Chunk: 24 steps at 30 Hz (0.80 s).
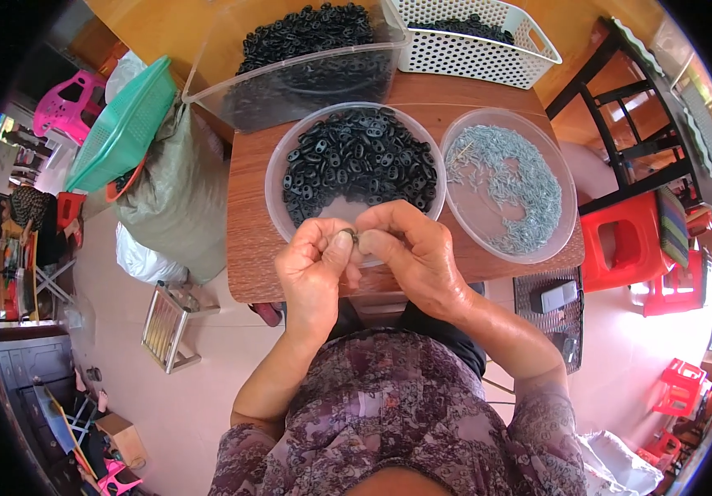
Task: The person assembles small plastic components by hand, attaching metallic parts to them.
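1. Pinching a small black plastic link (351,236) between thumb and forefinger, the left hand (316,263) and right hand (409,252) meet at the near edge of the small wooden table (248,215); both are closed narrowly on this one piece, fingertips touching, so the part sits steady close to the body
2. Whether a metal pin is also between the fingers cannot be told; the piece is too small
3. A round clear dish of black links (356,161) stands directly beyond the hands, apparently so either hand can draw from it with a short reach
4. A second round clear dish (511,186), just beside it on the right, holds small silvery metal pins, kept separate from the links
5. A large clear tub (306,62) heaped with the same black links stands at the far side, overhanging the table edge, with a white perforated basket (480,41) beside it; both look like bulk stock
6. A grey sack (178,190) and a green basket (120,124) stand at the table's left; red plastic stools (620,248) stand at the right
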Each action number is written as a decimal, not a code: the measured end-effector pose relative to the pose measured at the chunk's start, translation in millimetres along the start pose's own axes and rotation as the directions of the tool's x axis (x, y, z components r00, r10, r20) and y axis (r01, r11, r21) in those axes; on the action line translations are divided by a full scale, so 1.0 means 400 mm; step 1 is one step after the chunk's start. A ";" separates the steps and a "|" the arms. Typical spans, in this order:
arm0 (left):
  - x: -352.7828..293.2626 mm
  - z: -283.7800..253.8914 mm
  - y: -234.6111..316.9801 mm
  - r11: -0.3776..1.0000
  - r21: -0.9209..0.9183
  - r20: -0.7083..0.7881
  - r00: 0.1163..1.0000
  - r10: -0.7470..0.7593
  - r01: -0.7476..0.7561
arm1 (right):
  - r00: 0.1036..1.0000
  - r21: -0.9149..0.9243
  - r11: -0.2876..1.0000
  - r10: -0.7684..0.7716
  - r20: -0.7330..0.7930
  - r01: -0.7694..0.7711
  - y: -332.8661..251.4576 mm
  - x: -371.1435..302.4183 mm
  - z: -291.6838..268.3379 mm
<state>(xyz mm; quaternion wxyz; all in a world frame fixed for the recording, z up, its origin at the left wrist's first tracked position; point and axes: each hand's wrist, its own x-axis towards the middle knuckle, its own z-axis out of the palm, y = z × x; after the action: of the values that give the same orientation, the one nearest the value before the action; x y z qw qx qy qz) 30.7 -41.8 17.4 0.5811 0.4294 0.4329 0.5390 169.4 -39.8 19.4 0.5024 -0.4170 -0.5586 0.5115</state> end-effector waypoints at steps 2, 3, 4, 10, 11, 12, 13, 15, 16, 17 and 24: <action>0.001 -0.004 0.005 0.999 -0.033 -0.008 1.000 -0.011 0.010 | 1.000 -0.020 1.000 0.002 -0.008 -0.002 0.004 -0.002 -0.001; 0.001 -0.005 0.006 0.997 -0.068 -0.013 1.000 -0.022 0.021 | 1.000 -0.063 0.998 -0.026 -0.010 0.025 0.008 -0.001 -0.002; 0.000 -0.004 0.009 0.997 -0.068 -0.010 1.000 -0.023 0.022 | 0.998 -0.107 0.993 -0.054 -0.014 0.053 0.010 -0.001 -0.003; -0.009 0.000 0.001 1.000 -0.002 -0.017 1.000 -0.016 0.016 | 0.987 -0.318 0.936 -0.163 -0.010 0.152 0.008 0.004 0.003; -0.014 0.003 -0.001 1.000 0.006 -0.026 1.000 0.014 -0.013 | 0.987 -0.317 0.936 -0.163 -0.009 0.152 0.009 0.005 0.004; -0.018 0.004 -0.002 0.999 0.015 -0.034 0.998 0.043 -0.042 | 0.974 -0.336 0.917 -0.227 0.003 0.214 0.012 0.006 0.006; -0.022 0.004 -0.004 0.999 0.014 -0.033 0.999 0.043 -0.043 | 0.957 -0.357 0.893 -0.289 0.015 0.276 0.015 0.007 0.007; -0.031 0.005 -0.010 0.999 0.000 -0.060 0.997 0.043 -0.043 | 0.941 -0.360 0.878 -0.340 -0.003 0.316 0.025 0.007 0.017; -0.034 0.005 -0.013 0.999 -0.002 -0.060 0.997 0.045 -0.045 | 0.921 -0.361 0.862 -0.389 -0.020 0.356 0.029 0.007 0.021; -0.037 0.006 -0.017 0.998 -0.020 -0.072 0.996 0.055 -0.056 | 0.920 -0.363 0.860 -0.391 -0.018 0.358 0.031 0.006 0.023; -0.045 0.003 -0.042 0.992 -0.039 -0.105 0.988 0.114 -0.118 | 0.839 -0.487 0.711 -0.536 0.094 0.508 0.043 0.004 0.028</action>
<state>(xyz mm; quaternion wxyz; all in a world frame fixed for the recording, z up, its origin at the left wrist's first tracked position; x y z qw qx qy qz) 35.4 -60.5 2.1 0.5354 0.4124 0.4241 0.6028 157.1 -37.8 2.9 0.5178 -0.3698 -0.7508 0.1773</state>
